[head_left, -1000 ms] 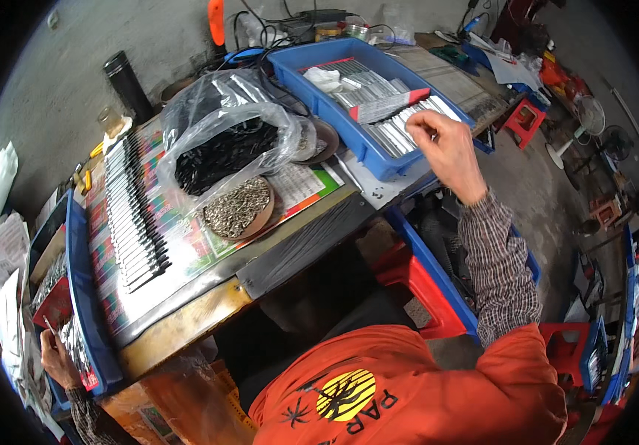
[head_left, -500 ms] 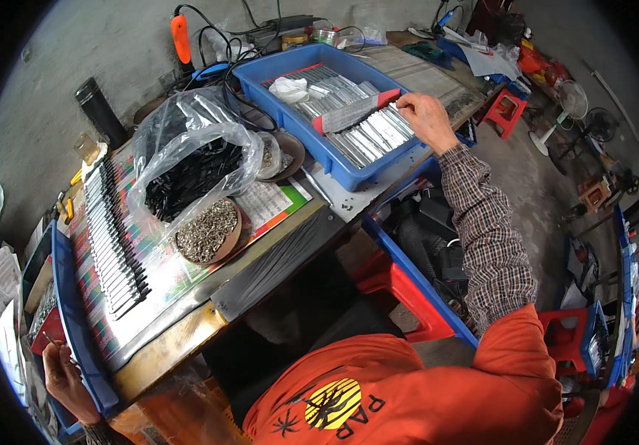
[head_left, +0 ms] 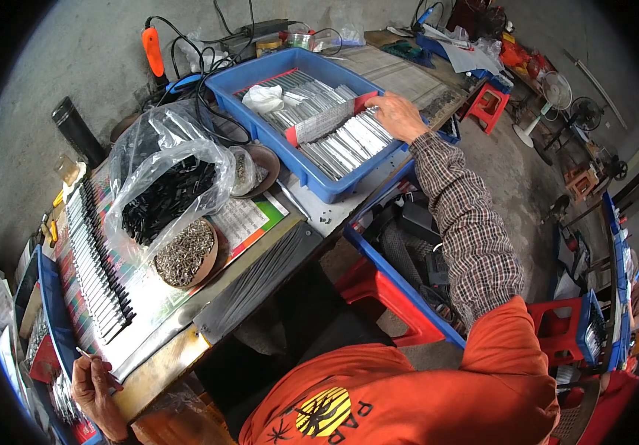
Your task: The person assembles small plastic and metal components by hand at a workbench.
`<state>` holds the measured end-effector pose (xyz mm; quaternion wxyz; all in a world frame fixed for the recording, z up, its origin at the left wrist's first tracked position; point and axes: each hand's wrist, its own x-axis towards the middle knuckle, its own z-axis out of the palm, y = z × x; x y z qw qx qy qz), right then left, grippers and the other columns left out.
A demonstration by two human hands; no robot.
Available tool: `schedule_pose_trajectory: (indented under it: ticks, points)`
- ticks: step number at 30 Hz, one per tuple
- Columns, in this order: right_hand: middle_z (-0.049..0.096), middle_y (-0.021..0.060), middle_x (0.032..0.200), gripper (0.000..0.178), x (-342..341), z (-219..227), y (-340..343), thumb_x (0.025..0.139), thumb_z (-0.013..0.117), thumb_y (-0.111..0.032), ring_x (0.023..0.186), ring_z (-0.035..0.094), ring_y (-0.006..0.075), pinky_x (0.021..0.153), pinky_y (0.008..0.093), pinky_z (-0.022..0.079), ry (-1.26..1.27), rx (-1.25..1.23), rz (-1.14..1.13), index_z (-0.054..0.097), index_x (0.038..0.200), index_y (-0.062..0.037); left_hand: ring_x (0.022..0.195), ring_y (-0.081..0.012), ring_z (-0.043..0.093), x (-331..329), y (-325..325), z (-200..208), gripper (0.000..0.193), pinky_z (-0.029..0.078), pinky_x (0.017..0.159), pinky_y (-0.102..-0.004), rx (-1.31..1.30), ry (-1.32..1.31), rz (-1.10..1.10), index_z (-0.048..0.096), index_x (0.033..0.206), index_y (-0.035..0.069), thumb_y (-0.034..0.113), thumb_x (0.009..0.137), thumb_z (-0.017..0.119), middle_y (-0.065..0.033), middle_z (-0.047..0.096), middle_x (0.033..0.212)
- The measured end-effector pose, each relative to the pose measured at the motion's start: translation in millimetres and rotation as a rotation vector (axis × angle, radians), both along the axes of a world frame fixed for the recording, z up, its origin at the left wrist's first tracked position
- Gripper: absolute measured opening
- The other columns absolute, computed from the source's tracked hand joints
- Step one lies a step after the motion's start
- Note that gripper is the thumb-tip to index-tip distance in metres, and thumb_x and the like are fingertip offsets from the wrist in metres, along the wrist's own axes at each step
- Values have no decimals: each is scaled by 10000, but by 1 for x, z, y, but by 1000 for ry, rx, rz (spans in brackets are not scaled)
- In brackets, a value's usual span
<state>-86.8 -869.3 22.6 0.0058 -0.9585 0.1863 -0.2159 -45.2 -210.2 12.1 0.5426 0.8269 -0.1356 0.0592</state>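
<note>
My right hand (head_left: 400, 117) reaches into the far side of a blue plastic tray (head_left: 328, 185). Its fingers are pinched at the end of a red-edged card divider (head_left: 331, 120), over a row of flat silver metal strips (head_left: 345, 147); what they grip is hidden. At the lower left, my left hand (head_left: 97, 391) is closed around a small slim piece (head_left: 82, 351), its pale tip sticking out above the fingers. Some red shows beside those fingers. A slanting row of silver pieces with black ends (head_left: 97, 259) lies on the table beyond this hand.
A clear bag of black parts (head_left: 167, 193) and a round dish of small metal pieces (head_left: 184, 254) stand mid-table. Behind them are a black cylinder (head_left: 78, 132), cables and an orange-handled tool (head_left: 154, 52). A blue bin (head_left: 60, 326) borders the left, and a red stool (head_left: 382, 293) stands below.
My left hand has risen and moved right, from over the blue bin to the table's near corner, still holding the slim piece. My right hand stays at the tray. The whole view has shifted slightly.
</note>
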Motion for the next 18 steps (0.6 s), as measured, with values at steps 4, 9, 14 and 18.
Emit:
schedule_pose_trajectory:
  ticks: [4, 9, 14, 18]
  points:
    - [610, 136, 1056, 257, 10, -3, 2, 832, 555, -102, 1011, 586, 305, 863, 418, 466, 13, -72, -4, 678, 1055, -141, 522, -39, 471, -1, -9, -6, 171, 367, 458, -188, -2, -6, -21, 574, 944, 0, 155, 974, 509, -29, 553, 736]
    - [609, 129, 1021, 216, 15, 0, -3, 825, 582, -124, 999, 579, 308, 841, 423, 461, 111, -114, -7, 657, 1026, -93, 550, -76, 532, -6, -25, -9, 205, 428, 497, -205, 13, 66, -106, 589, 1012, -42, 136, 973, 495, -62, 577, 783]
    - [623, 133, 997, 180, 18, 4, 3, 807, 620, -110, 943, 598, 318, 817, 424, 466, 78, -67, -58, 642, 983, -80, 545, -75, 520, -8, -31, -13, 156, 418, 474, -199, -26, 69, -135, 592, 1018, -45, 73, 944, 523, -67, 585, 806]
    - [643, 132, 963, 144, 15, 8, 11, 794, 622, -112, 943, 611, 315, 787, 432, 473, 35, -51, -31, 637, 936, -92, 539, -66, 504, -14, -40, -10, 112, 404, 457, -197, -45, 49, -110, 595, 988, -44, 23, 912, 545, -63, 586, 784]
